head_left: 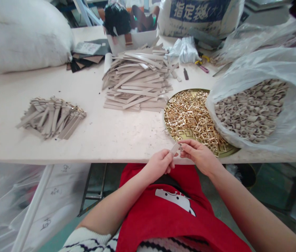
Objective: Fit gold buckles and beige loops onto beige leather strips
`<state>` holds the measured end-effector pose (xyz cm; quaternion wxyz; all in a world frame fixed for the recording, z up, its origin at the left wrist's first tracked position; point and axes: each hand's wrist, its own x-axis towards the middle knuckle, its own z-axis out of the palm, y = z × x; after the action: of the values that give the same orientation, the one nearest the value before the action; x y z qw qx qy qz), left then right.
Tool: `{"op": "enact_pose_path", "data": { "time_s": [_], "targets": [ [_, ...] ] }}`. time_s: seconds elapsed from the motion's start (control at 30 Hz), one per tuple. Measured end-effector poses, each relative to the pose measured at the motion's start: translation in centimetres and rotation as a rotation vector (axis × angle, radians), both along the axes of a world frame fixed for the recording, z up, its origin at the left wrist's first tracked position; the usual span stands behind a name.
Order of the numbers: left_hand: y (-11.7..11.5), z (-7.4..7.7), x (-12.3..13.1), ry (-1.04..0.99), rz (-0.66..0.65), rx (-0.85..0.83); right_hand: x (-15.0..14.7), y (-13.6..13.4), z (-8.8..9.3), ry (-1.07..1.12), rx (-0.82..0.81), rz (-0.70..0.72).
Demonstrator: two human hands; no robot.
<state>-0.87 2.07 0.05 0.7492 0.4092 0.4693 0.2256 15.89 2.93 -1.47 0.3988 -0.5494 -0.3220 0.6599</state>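
My left hand (pixel 163 161) is closed around a short beige-grey strap (pixel 174 148), which points up and to the right out of its fingers. At the strap's far end, the fingertips of my right hand (pixel 194 153) pinch what looks like a small beige loop (pixel 181 147); the fingers partly hide it. Both hands are at the table's front edge, just below a round gold tray (pixel 232 151) heaped with gold metal buckles (pixel 190 112). Right of the tray, a clear plastic bag (pixel 245 75) lies open, full of small beige loops (pixel 250 112).
A large pile of beige straps (pixel 140 77) lies mid-table, and a smaller pile of straps with fittings (pixel 55 117) lies left. White sacks (pixel 24 35), a white box (pixel 142 36) and yellow-handled scissors (pixel 202 64) are farther back. The table edge (pixel 58 161) runs above my red apron (pixel 163 217).
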Motion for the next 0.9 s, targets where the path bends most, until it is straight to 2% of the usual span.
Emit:
{"op": "enact_pose_path", "data": {
  "time_s": [0.07,0.17,0.37,0.47,0.6,0.67,0.73,0.83,0.9],
  "targets": [
    [0.1,0.1,0.2,0.163,-0.008,0.199,-0.2,-0.1,0.3,0.088,-0.023,-0.053],
    [0.2,0.6,0.3,0.332,-0.072,0.399,-0.5,-0.3,0.4,0.139,-0.031,-0.085],
    [-0.1,1.4,0.2,0.481,-0.167,0.534,-0.5,-0.4,-0.1,0.100,0.007,-0.079],
    [-0.2,1.4,0.2,0.599,-0.264,0.596,-0.4,-0.6,-0.1,-0.015,0.096,-0.021],
    [0.2,1.9,0.2,0.646,-0.380,0.681,-0.2,-1.0,0.4,-0.299,0.309,0.153],
    [0.4,2.3,0.0,0.619,-0.421,0.698,-0.1,-1.1,0.7,-0.308,0.309,0.229],
    [0.5,2.6,-0.3,0.539,-0.451,0.643,0.1,-1.1,0.7,-0.205,0.209,0.253],
    [0.4,2.8,-1.0,0.438,-0.459,0.517,0.2,-1.2,0.2,-0.039,0.083,0.139],
    [0.2,2.8,-1.2,0.436,-0.393,0.510,-0.4,-1.3,-0.1,0.042,0.060,0.029]
  ]
}}
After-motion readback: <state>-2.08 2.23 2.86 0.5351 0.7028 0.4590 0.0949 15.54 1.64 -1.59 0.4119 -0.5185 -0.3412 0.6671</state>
